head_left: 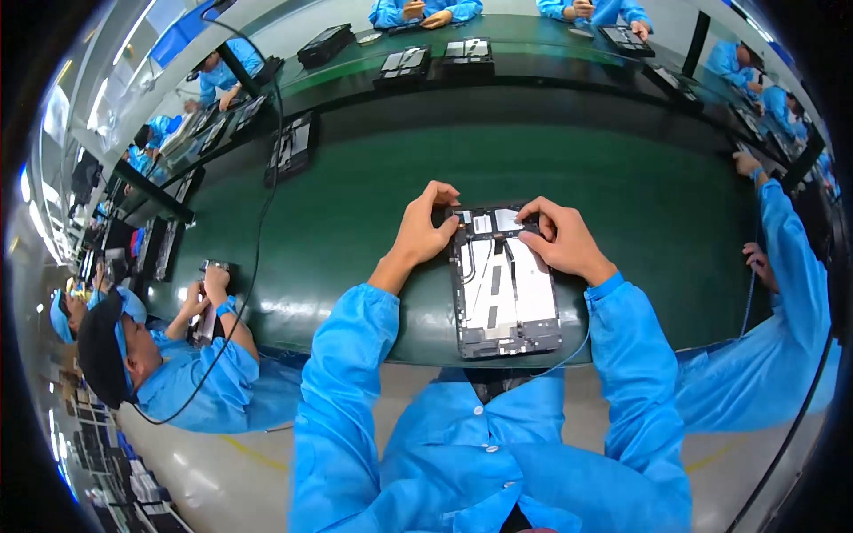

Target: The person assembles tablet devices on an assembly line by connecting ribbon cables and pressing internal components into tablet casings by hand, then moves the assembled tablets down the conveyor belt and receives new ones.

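An opened tablet (503, 289) lies on the green bench in front of me, its inside facing up. White battery panels, black strips and thin cables show in it. My left hand (421, 229) grips its upper left corner, thumb on the edge and fingers curled behind. Over the upper right part of the tablet, my right hand (569, 242) is closed, thumb and forefinger bent toward each other near a silver plate (508, 219). Whatever those fingertips hold, if anything, is hidden. A blue band (606, 286) circles my right wrist, with a thin cord running from it.
The green bench (355, 178) stretches away to a raised shelf bearing more opened tablets (468, 53). Another tablet (290, 147) lies at the far left. Co-workers sit close on my left (195, 373) and right (764, 329). A black cable (260, 204) hangs across the left side.
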Motion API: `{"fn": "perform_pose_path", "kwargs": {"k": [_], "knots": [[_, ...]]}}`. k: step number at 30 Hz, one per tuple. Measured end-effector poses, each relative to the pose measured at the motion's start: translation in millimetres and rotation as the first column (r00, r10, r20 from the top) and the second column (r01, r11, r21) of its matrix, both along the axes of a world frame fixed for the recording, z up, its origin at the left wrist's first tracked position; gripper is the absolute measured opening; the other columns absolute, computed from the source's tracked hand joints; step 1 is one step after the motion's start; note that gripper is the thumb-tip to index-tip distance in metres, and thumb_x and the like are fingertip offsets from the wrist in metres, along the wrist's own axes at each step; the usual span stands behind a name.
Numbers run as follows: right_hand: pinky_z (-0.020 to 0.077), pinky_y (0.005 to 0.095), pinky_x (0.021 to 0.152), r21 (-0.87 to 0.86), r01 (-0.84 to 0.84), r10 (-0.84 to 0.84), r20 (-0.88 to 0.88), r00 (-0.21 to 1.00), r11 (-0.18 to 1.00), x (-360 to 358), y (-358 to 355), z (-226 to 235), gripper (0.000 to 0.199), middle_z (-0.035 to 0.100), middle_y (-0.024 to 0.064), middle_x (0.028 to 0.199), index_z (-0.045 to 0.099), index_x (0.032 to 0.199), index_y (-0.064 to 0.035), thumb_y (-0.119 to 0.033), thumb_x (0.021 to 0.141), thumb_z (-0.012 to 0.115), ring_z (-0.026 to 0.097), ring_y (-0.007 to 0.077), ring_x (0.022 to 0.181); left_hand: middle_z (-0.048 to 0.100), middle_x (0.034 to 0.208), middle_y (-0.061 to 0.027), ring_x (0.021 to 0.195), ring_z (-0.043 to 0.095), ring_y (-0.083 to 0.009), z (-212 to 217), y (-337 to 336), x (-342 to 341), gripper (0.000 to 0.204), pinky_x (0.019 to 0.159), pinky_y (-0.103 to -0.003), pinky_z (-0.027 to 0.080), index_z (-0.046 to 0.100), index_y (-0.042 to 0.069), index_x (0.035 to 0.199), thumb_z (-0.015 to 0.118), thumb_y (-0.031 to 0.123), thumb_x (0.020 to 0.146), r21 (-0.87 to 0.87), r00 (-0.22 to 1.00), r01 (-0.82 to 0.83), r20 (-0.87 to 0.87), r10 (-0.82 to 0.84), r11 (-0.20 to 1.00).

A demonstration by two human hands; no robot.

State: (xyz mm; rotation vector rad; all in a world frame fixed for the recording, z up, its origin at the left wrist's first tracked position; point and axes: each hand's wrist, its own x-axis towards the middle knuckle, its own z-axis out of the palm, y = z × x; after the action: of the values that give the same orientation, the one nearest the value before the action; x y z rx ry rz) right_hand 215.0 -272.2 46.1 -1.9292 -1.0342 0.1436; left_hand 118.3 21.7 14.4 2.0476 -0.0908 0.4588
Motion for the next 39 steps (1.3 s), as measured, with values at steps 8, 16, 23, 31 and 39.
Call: {"fn": "perform_pose_path", "kwargs": {"k": [8,16,23,31,39], "knots": [[0.0455,0.0363,0.061,0.044,-0.053,0.054,-0.012,0.998,0.998,-4,-1,-1,0.014,0.060,0.0092,0.078,0.075,0.103,-0.0019,-0.005,0.091,0.082,0.057,0.0191,0.064,0.066,0.144,-0.0161,0.134,0.063,-0.0356,14,12,-21,0.078,0.120,-0.046,0.045,0.060,0.008,0.151,0.078,0.008,0.075,0.072,0.967,0.243,-0.093,-0.236,0.967],[0.0463,0.0365,0.063,-0.018,-0.041,0.041,0.034,0.999,0.999,-9,-4,9,0.012,0.060,0.0106,0.082,0.075,0.100,-0.0007,-0.004,0.091,0.082,0.057,0.0218,0.068,0.059,0.154,-0.0146,0.149,0.050,-0.0356,27,8,-23,0.094,0.130,-0.046,0.031,0.056,0.008,0.160,0.077,0.022,0.070,0.114,0.940,0.301,-0.201,-0.275,0.947],[0.0332,0.0385,0.055,-0.096,0.019,-0.005,0.138,0.990,0.995,2,5,11,0.020,0.045,0.0081,0.062,0.071,0.099,-0.0042,-0.011,0.087,0.086,0.043,0.0199,0.054,0.063,0.152,-0.0130,0.136,0.056,-0.0345,22,24,-13,0.091,0.121,-0.046,0.036,0.061,0.011,0.157,0.079,0.035,0.071,0.258,0.952,0.304,-0.119,-0.282,0.917],[0.0266,0.0377,0.054,-0.197,0.040,-0.008,0.160,0.987,0.980,-4,-5,12,0.024,0.037,0.0066,0.058,0.068,0.096,-0.0057,-0.015,0.085,0.088,0.035,0.0175,0.051,0.067,0.148,-0.0122,0.136,0.058,-0.0355,4,15,-10,0.083,0.120,-0.047,0.037,0.066,0.012,0.150,0.078,0.027,0.069,0.255,0.950,0.303,-0.004,-0.312,0.918],[0.0260,0.0373,0.053,-0.162,0.015,0.010,0.155,0.988,0.987,3,1,10,0.026,0.040,0.0066,0.058,0.066,0.097,-0.0051,-0.017,0.087,0.088,0.034,0.0177,0.050,0.069,0.138,-0.0136,0.134,0.057,-0.0355,13,18,-10,0.079,0.121,-0.045,0.036,0.067,0.011,0.147,0.079,0.020,0.070,0.179,0.954,0.301,-0.068,-0.293,0.937]]}}
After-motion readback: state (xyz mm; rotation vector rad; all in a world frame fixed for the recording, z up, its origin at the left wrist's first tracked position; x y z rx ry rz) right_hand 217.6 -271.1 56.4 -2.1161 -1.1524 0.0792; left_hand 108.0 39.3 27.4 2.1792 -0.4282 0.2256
